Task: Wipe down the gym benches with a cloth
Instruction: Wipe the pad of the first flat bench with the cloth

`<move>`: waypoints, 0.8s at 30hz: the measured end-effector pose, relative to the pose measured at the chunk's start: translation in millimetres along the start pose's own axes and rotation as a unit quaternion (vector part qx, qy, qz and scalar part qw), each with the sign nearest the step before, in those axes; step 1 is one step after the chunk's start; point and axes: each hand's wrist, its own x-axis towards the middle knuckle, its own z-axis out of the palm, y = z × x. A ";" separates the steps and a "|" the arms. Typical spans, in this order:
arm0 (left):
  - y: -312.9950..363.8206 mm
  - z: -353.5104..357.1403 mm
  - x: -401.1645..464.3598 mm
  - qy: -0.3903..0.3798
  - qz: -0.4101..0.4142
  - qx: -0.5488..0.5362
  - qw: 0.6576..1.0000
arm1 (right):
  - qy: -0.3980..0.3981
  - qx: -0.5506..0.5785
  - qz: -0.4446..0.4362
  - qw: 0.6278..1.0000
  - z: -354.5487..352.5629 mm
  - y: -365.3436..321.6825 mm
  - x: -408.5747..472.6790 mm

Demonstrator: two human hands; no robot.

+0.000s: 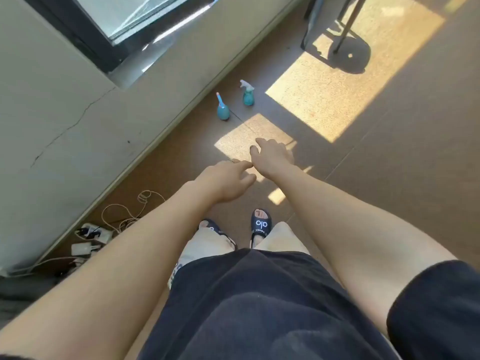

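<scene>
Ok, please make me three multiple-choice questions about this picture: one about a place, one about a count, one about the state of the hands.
1. Where do the teal spray bottles stand?
A. on the floor near the wall
B. on a bench
C. in the person's hands

2. How many teal bottles are there?
A. one
B. two
C. four

3. What do the hands hold?
A. a cloth
B. a bottle
C. nothing

Answers:
1 A: both bottles, the nearer one and the farther one, stand on the brown floor beside the wall's base.
2 B: only these two show.
3 C: the left hand and the right hand reach forward with loose fingers and hold nothing; no cloth is in view.
</scene>
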 end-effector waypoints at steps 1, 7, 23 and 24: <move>14.8 0.5 7.8 -0.017 0.017 0.005 1.000 | 0.002 0.011 0.024 1.000 -7.6 16.4 -1.2; 89.4 -7.1 45.5 -0.085 0.091 0.100 0.987 | 0.045 0.091 0.142 0.985 -31.6 103.8 -4.6; 281.5 25.4 127.5 -0.196 0.321 0.353 0.857 | 0.201 0.341 0.412 0.821 -48.0 296.6 -99.6; 299.1 33.4 129.3 -0.197 0.333 0.358 0.850 | 0.207 0.349 0.421 0.811 -47.7 309.3 -109.6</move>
